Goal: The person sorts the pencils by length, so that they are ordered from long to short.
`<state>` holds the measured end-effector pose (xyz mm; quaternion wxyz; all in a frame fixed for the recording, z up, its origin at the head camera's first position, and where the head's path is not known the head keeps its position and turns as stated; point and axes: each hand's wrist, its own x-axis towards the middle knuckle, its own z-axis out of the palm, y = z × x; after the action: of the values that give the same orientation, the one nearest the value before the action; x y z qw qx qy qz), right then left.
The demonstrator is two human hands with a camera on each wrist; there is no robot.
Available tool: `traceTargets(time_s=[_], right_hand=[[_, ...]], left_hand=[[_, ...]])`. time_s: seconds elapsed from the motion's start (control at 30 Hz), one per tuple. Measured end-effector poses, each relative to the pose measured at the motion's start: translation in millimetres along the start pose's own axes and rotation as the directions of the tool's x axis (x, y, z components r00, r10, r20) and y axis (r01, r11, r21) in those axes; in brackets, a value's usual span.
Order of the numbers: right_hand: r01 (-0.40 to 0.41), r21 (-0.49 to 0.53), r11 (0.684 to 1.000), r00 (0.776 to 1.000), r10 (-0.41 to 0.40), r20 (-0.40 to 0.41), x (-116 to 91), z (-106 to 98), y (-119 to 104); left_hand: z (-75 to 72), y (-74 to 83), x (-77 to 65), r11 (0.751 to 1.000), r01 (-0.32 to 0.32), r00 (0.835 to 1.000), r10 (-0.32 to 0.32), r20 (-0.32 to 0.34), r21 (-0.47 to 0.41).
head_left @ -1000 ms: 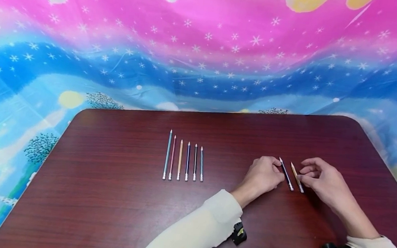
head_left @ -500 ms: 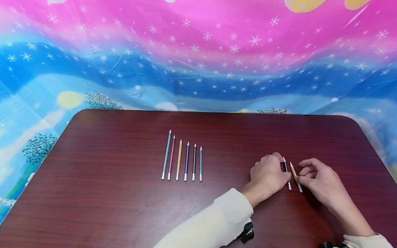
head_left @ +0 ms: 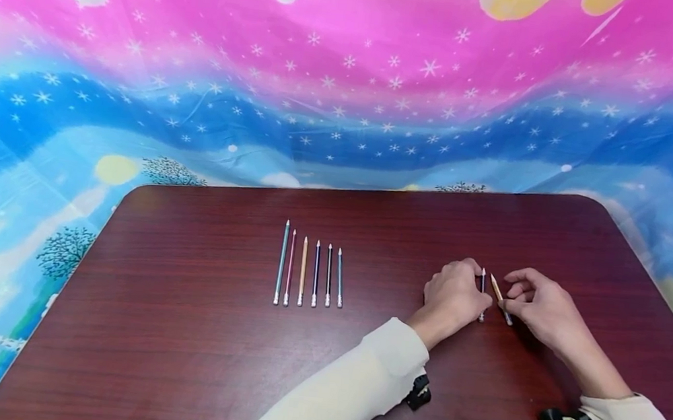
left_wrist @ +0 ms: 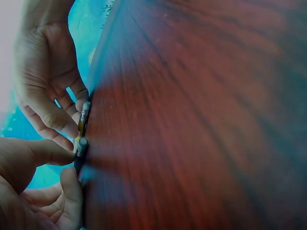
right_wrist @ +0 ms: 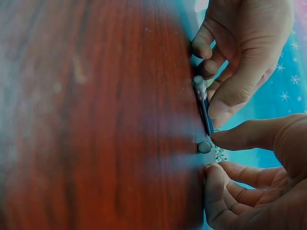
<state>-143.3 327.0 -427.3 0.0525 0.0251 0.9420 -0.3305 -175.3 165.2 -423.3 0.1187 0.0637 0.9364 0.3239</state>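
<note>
My left hand [head_left: 456,294] pinches a short dark blue pencil [head_left: 483,279] between thumb and fingers, over the right part of the table. That pencil lies nearly straight, tip away from me, its lower part half hidden by the thumb. Just right of it lies a yellow pencil [head_left: 496,288], tilted with its tip to the left. My right hand [head_left: 546,310] holds this one near its eraser end with thumb and finger. The right wrist view shows the yellow pencil's round eraser end [right_wrist: 204,146] and the dark blue pencil [right_wrist: 203,103] in the other hand.
Several pencils stand in a row on the table at centre left, longest to shortest: a long teal one [head_left: 282,259] at the left, a short teal one [head_left: 340,274] at the right. Their eraser ends line up. A patterned cloth [head_left: 348,89] hangs behind the brown table [head_left: 149,327].
My left hand has moved right and gripped the dark blue pencil, turning it from slanted to nearly straight. The right hand and the yellow pencil have hardly moved.
</note>
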Motion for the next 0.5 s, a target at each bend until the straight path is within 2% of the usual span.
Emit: traceTargets(time_s=[0.17,0.5], right_hand=[[-0.012,-0.015,1.000,1.000,0.013,0.012,1.5,1.1,-0.8],[-0.016,-0.059,0.998,1.000,0.017,0.023,4.5,0.5,-5.5]], left_hand=[[-1.2,-1.1,-0.7,1.000,-0.012,1.000,0.012,0.015,0.019],[-3.6,-3.3,-4.5,0.983,-0.096,0.995,0.094,0.018,0.159]])
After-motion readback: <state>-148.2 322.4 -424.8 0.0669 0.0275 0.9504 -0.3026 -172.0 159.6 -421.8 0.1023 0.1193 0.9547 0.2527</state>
